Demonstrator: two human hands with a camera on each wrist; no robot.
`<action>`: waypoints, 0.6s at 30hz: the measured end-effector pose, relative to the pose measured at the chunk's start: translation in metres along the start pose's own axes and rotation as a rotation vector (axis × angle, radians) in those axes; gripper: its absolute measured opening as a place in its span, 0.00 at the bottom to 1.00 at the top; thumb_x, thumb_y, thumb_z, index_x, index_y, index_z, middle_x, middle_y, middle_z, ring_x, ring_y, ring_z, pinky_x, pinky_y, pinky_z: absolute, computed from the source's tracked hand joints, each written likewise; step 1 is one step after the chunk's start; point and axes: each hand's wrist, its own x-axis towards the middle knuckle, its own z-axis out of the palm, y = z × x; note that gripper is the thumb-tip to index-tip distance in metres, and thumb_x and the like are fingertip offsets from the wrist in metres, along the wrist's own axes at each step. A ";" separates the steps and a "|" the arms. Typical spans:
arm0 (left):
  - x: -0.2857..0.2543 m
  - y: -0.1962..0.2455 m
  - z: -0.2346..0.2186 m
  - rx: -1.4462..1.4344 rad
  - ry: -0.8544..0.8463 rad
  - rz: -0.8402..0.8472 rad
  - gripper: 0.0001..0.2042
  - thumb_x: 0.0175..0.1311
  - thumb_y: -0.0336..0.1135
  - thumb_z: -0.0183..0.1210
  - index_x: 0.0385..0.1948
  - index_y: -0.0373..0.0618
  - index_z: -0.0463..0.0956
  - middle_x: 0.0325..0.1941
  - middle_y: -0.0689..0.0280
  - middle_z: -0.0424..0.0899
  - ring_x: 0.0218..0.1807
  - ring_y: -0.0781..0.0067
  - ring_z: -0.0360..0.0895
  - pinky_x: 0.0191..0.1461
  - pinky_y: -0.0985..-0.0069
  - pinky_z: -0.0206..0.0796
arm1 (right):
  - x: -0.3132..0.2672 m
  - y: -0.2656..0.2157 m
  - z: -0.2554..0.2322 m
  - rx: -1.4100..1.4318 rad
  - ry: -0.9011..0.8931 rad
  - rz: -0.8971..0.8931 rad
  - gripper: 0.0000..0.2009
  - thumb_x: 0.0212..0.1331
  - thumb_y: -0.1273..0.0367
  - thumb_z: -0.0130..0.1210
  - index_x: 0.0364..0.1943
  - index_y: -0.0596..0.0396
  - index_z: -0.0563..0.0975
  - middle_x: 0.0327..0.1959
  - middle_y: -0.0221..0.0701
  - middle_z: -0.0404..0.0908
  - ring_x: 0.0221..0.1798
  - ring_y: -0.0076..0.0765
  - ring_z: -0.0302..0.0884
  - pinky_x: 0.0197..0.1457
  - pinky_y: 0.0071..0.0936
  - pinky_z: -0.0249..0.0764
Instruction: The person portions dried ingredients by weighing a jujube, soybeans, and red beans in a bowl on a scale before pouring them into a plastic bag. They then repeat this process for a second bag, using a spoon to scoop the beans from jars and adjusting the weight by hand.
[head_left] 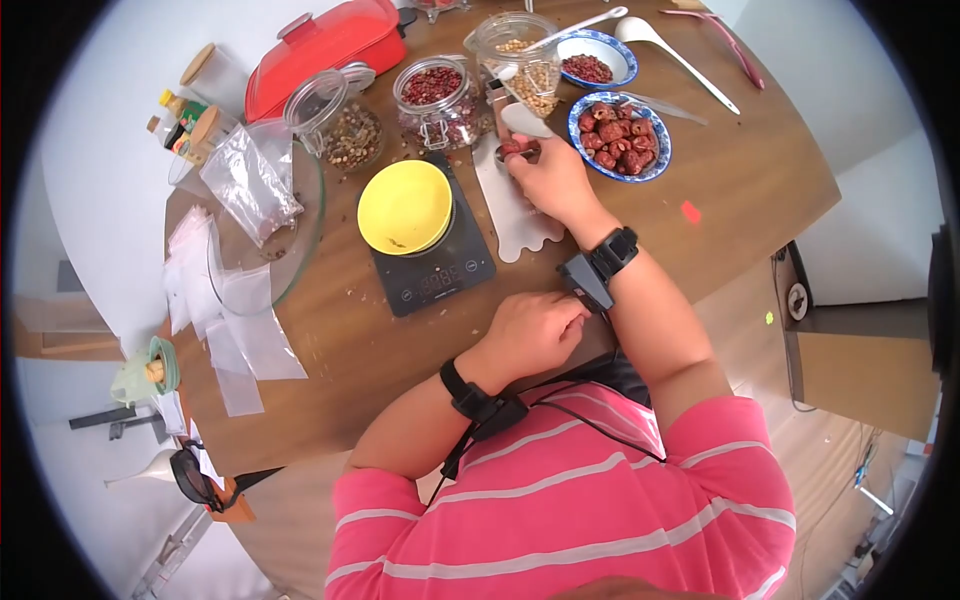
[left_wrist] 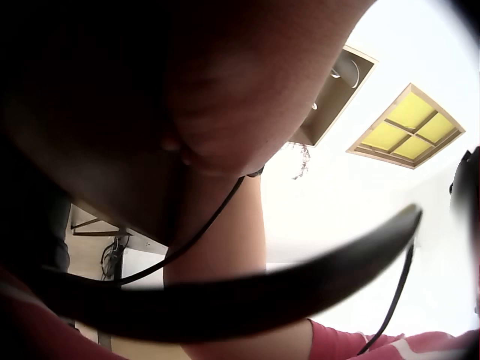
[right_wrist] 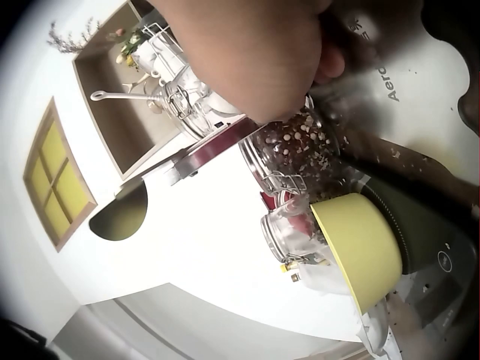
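My right hand [head_left: 560, 180] is over a silver sheet with a wavy edge [head_left: 515, 225], its thumb and fingers pinching a small dark-red piece [head_left: 516, 148] that looks like a dried red date. Just beyond the fingertips lies a pale, rounded blade-like thing [head_left: 526, 121]. My left hand [head_left: 537, 333] rests loosely curled at the table's near edge, holding nothing. Between the hands and the jars, a yellow bowl [head_left: 405, 205] stands on a black digital kitchen scale [head_left: 440, 280]. To the right of the right hand, a blue-and-white bowl [head_left: 573, 128] holds several dried red dates [head_left: 632, 158].
Glass jars of dried ingredients [head_left: 430, 100] line the back, before a red lidded pot [head_left: 325, 60]. A smaller patterned bowl [head_left: 628, 68] and a white ladle [head_left: 680, 60] lie at back right. Clear plastic bags [head_left: 250, 180] and a large glass bowl [head_left: 318, 225] crowd the left.
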 end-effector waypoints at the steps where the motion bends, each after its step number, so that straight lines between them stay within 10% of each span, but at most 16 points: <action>1: 0.001 0.002 -0.002 0.006 -0.016 0.007 0.07 0.60 0.30 0.62 0.38 0.46 0.84 0.34 0.58 0.88 0.34 0.49 0.85 0.38 0.57 0.76 | 0.000 0.002 0.001 0.010 0.014 0.005 0.13 0.58 0.66 0.66 0.44 0.58 0.83 0.41 0.41 0.89 0.44 0.43 0.88 0.52 0.37 0.80; 18: 0.075 0.031 -0.133 0.360 0.538 -0.137 0.14 0.69 0.28 0.60 0.55 0.44 0.83 0.28 0.69 0.83 0.29 0.82 0.77 0.38 0.78 0.71 | -0.003 0.001 0.000 -0.050 0.091 -0.184 0.10 0.57 0.68 0.64 0.40 0.56 0.81 0.46 0.43 0.84 0.50 0.54 0.83 0.55 0.46 0.79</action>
